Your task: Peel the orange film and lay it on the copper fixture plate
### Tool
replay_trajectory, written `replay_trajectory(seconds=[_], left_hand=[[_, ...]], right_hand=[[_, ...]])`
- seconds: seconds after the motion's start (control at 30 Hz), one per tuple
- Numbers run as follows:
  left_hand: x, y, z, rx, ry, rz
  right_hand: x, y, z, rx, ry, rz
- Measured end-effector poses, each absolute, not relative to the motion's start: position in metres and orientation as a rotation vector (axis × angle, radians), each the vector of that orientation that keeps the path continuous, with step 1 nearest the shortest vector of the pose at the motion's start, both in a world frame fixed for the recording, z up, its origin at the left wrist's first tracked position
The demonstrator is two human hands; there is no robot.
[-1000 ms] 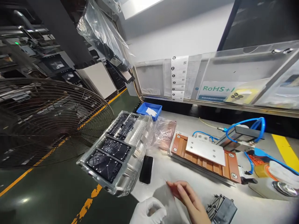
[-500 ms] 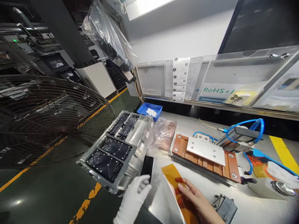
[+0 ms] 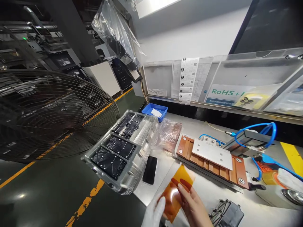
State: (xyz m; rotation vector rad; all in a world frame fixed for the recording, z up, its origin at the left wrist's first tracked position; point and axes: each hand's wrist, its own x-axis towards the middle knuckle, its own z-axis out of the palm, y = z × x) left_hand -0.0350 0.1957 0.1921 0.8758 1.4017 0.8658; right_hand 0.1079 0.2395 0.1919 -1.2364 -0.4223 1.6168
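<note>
Left of the phone (image 3: 150, 170) sits a clear tray (image 3: 123, 151) of 4 dark parts. Right of the phone, our gloved left hand (image 3: 155, 212) and bare right hand (image 3: 193, 206) are both pinched on an amber film (image 3: 176, 195), held above the bench (image 3: 165, 160). It looks thin, floppy, probably crease-prone; edges suit best. Farther right, a copper block (image 3: 213, 160) crowds it.

left hand (image 3: 155, 212): gloved, cut off by the near edge; its fingertips lie hidden behind the amber film (image 3: 178, 192).
right hand (image 3: 194, 208): wrist cut off by the near edge.
black finned part (image 3: 228, 214): near end out of frame.
label strip (image 3: 187, 80): print too small to read.
fan (image 3: 52, 113): left part beyond the edge.
</note>
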Motion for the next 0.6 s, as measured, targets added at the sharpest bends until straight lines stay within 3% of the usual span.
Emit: replay_trajectory(seconds=[0.13,0.27,0.4,0.6], left_hand=[[-0.044,0.206,0.184,0.88,1.525,0.827],[-0.049,0.211,0.193,1.097,1.619,0.723],[-0.05,0.211,0.21,1.256,1.541,0.699],[-0.059,0.199,0.217,1.392,1.575,0.842]], right_hand=[[0.134,0.242,0.188,-1.364,-0.663,1.319],[0.152,0.244,0.204,-1.36,-1.429,0.798],[0.142,0.244,0.213,-1.02,-1.928,1.132],[0.127,0.246,0.206,-1.091,-1.671,1.563]])
